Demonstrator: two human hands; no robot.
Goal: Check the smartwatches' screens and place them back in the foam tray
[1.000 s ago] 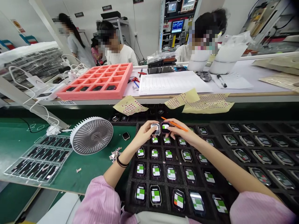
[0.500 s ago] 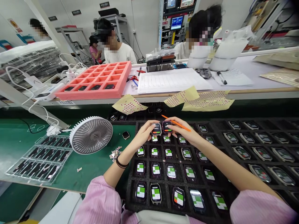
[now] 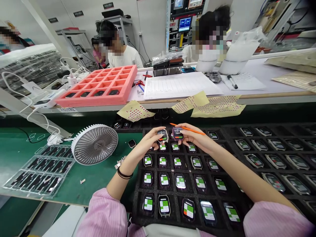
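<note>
My left hand point(image 3: 151, 138) is closed around a silver-rimmed smartwatch point(image 3: 162, 135) with a lit screen, its thumb lying over the glass. Beside it, my right hand point(image 3: 191, 134) grips a dark purple smartwatch point(image 3: 177, 133), with an orange stick point(image 3: 192, 130), perhaps a pen, lying along its fingers. Both screens show dark and coloured bands. Beneath my hands is a black foam tray point(image 3: 172, 189) with smartwatches in its compartments, many screens showing green and white blocks. A small gap separates the two held watches.
A round grey fan point(image 3: 95, 144) stands left of the tray, near a clear plastic tray of dark parts point(image 3: 39, 171). A lone watch point(image 3: 132, 143) lies on the green mat. On the shelf ahead are a pink foam tray point(image 3: 98, 85) and paper sheets point(image 3: 181, 85). Co-workers sit beyond.
The two held watches have moved slightly apart, the left one tilting and shifting left. My view has shifted a little. Both hands keep their grip.
</note>
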